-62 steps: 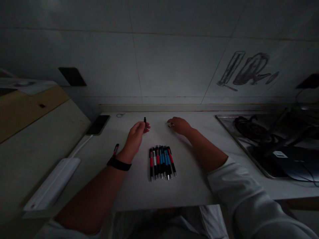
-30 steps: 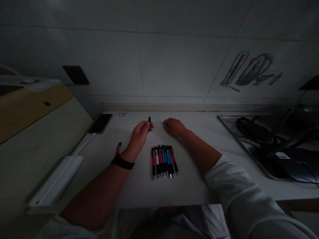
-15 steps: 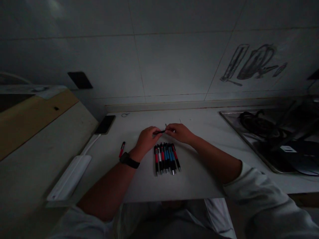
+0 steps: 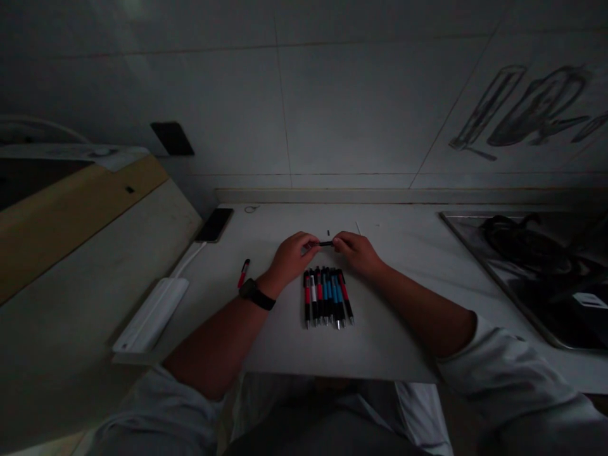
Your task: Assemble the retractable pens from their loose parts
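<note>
My left hand point(image 4: 291, 255) and my right hand point(image 4: 357, 251) meet above the white counter point(image 4: 389, 329), both pinched on a short black pen part point(image 4: 325, 243) held level between them. Just below the hands lies a tidy row of several pens point(image 4: 327, 296) with red, blue and white grips, tips toward me. A black watch point(image 4: 257, 295) sits on my left wrist. A lone red-and-black pen piece point(image 4: 244, 273) lies to the left of that wrist. Small bits point(image 4: 358, 227) rest on the counter beyond my right hand.
A dark phone point(image 4: 215, 224) lies at the back left with a white cable running to a white power bank point(image 4: 151, 315). A metal sink point(image 4: 532, 266) with dark cables is on the right. A tiled wall with black scribbles point(image 4: 522, 114) stands behind.
My left hand held the black part upright while the right lay on the counter; the two hands have come together and now both grip the part, held level. The view has shifted right.
</note>
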`<action>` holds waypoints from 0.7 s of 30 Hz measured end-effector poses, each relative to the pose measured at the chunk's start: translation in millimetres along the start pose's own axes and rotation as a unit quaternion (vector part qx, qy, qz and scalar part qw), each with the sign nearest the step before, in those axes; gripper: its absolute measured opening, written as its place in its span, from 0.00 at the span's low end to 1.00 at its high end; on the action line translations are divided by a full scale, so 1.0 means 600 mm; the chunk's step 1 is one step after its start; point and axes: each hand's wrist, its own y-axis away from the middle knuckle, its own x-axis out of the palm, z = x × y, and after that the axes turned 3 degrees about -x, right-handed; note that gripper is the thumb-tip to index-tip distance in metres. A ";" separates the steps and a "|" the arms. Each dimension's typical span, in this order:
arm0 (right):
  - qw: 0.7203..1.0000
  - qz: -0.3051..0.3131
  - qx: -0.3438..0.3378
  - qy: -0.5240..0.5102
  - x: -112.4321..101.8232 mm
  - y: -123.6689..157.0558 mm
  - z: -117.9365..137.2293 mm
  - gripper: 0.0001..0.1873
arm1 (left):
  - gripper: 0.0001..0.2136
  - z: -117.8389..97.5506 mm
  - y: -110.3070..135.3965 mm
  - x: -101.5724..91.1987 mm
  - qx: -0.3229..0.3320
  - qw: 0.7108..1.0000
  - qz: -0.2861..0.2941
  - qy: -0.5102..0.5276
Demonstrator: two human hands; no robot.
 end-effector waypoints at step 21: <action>0.998 -0.017 -0.005 -0.054 0.010 0.010 0.007 0.13 | 0.03 0.000 -0.004 -0.004 0.017 0.997 -0.067 0.014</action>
